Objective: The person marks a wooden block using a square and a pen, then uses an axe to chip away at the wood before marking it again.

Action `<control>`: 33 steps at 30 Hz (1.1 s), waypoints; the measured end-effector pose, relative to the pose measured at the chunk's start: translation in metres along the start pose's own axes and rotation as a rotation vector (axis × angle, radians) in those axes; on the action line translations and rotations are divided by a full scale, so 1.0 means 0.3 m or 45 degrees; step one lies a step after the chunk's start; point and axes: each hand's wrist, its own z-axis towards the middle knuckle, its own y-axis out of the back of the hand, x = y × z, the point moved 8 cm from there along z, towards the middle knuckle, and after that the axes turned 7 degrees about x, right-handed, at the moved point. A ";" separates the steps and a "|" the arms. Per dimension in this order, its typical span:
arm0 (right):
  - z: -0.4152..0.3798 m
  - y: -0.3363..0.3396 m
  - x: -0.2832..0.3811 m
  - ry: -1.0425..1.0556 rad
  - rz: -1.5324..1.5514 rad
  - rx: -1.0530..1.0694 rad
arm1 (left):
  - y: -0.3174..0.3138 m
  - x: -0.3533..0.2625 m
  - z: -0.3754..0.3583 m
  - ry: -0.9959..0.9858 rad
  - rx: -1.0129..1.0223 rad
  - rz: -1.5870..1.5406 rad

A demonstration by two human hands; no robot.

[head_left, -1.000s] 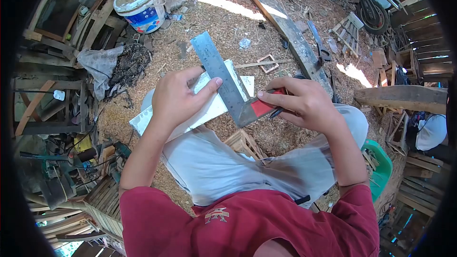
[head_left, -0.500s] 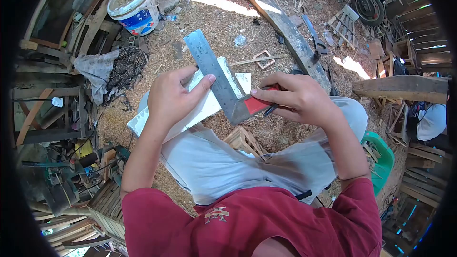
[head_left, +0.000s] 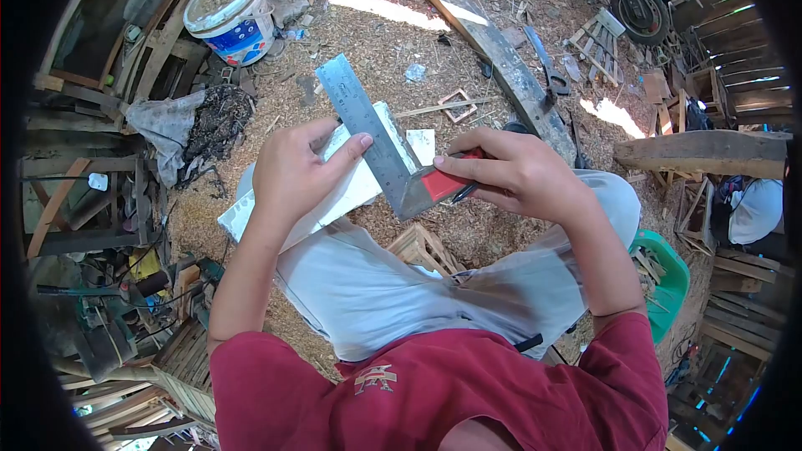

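Note:
A try square (head_left: 368,132) with a steel ruled blade and a red-and-grey handle is held up over my lap. My left hand (head_left: 302,163) pinches the blade, its thumb at the edge and its fingers partly hidden behind. My right hand (head_left: 510,169) grips the red end of the handle. A thin dark stick-like thing, perhaps a pen, (head_left: 464,192) pokes out under the right fingers. Beneath the square, a white board (head_left: 342,200) lies slanted across my left thigh.
Wood shavings cover the ground. A long plank (head_left: 501,58) and a handsaw (head_left: 547,63) lie ahead. A paint bucket (head_left: 227,17) stands at far left, a green basin (head_left: 668,284) by my right leg. A small wooden frame (head_left: 460,105) and a slatted wooden piece (head_left: 424,248) lie nearer.
The view has shifted slightly. Both hands keep their hold on the try square, which sits almost the same way over the white board.

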 end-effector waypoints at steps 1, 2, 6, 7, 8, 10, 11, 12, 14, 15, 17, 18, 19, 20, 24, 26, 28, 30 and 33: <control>0.000 0.002 0.001 0.006 0.005 -0.005 | -0.003 0.006 0.002 0.001 0.003 0.007; -0.001 0.001 0.000 0.002 0.005 -0.001 | -0.008 0.013 0.004 0.003 0.006 0.015; -0.002 -0.001 -0.002 -0.013 0.008 0.009 | -0.008 0.005 0.001 -0.004 0.009 -0.006; -0.002 0.001 -0.002 -0.017 0.010 0.011 | -0.006 0.002 0.001 -0.001 0.011 0.002; -0.003 0.003 -0.003 -0.015 0.011 0.009 | -0.004 -0.002 0.002 0.003 0.011 0.010; -0.004 0.004 -0.004 -0.012 0.014 0.004 | -0.003 -0.003 0.003 -0.001 0.010 0.024; -0.004 0.002 -0.005 -0.010 0.012 0.007 | -0.004 -0.004 0.004 -0.009 0.007 0.031; -0.004 -0.001 -0.007 -0.007 0.010 0.009 | -0.005 -0.005 0.004 -0.018 0.005 0.038; -0.005 -0.002 -0.007 -0.005 0.013 0.009 | -0.005 -0.007 0.000 -0.013 -0.004 -0.004; -0.004 -0.001 -0.006 -0.005 0.018 0.007 | -0.004 -0.007 -0.001 -0.010 -0.009 -0.024; -0.003 -0.002 -0.006 -0.004 0.016 0.003 | -0.008 0.001 0.000 -0.026 -0.008 -0.013; -0.004 -0.006 -0.008 -0.004 0.011 0.001 | -0.010 0.004 0.001 -0.034 -0.007 -0.007; -0.005 -0.009 -0.009 -0.004 0.005 -0.001 | -0.009 0.003 0.000 -0.029 -0.005 0.009; -0.005 -0.012 -0.010 0.000 -0.002 -0.002 | -0.006 0.001 0.000 -0.025 -0.004 0.025; -0.003 -0.014 -0.008 0.010 -0.026 -0.001 | -0.008 0.006 0.001 0.002 0.015 0.041; -0.001 -0.014 -0.007 0.010 -0.023 -0.001 | -0.006 0.004 0.001 0.013 0.024 0.048; -0.001 -0.015 -0.005 0.006 -0.007 0.000 | -0.006 0.006 0.000 0.020 0.027 0.039; 0.000 -0.018 -0.008 0.002 0.001 0.009 | -0.008 0.009 -0.002 0.025 0.023 0.016; 0.001 -0.030 -0.008 0.014 0.012 0.002 | -0.005 0.010 -0.002 0.042 0.020 0.022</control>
